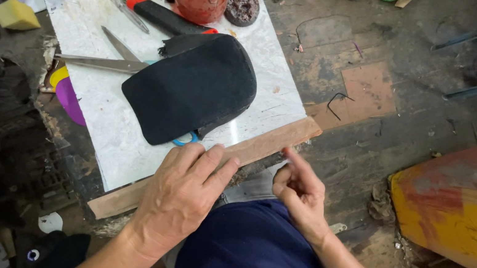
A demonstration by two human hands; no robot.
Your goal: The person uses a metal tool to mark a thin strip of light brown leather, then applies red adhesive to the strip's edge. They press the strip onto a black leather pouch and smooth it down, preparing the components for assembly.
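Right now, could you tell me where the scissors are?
The scissors lie on the white board, upper left in the head view, their handles tucked under the black fabric piece.

The left hand [180,197] lies palm down, its fingers [210,158] stretched forward and held close together, flat and relaxed, with the wrist straight and the bare forearm running back toward the lower left. The right hand [300,189] sits just beside it, loosely curled, index finger and thumb pointing up and forward, its forearm angling off to the lower right.
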